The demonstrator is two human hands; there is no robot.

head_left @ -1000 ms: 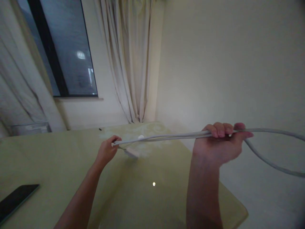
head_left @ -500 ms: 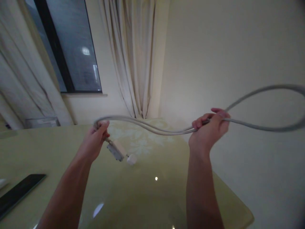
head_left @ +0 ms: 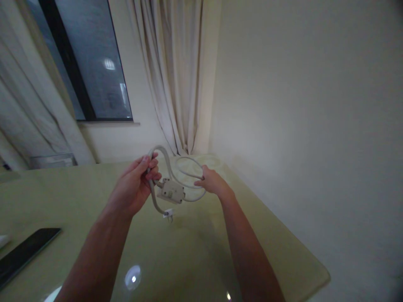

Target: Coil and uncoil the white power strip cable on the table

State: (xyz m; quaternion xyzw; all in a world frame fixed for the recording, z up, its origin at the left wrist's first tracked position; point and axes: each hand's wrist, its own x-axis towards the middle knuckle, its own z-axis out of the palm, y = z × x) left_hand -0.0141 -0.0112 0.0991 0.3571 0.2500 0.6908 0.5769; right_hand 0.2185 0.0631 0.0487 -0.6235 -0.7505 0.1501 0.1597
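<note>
My left hand point(head_left: 138, 182) is closed around a grey-white power cord point(head_left: 166, 157), which arches up out of the fingers. Below that hand dangles a pale plug point(head_left: 168, 213) with its prongs showing. A boxy off-white block point(head_left: 172, 191) on the cord hangs between my two hands, above the table. My right hand point(head_left: 214, 182) pinches the cord's other side, and a loop of cord rises behind its fingertips. Part of the cord inside each grip is hidden.
The pale yellow-green table point(head_left: 176, 260) reflects several lights. A dark flat device point(head_left: 27, 251) lies at its left, beside a partly visible white item point(head_left: 3, 241). The wall point(head_left: 299, 126) borders the right side; a curtain point(head_left: 176, 75) and window point(head_left: 91, 63) are behind.
My right hand has come left and inward, close to my left hand. The long stretched loop has collapsed into smaller bends. The block now hangs between the hands.
</note>
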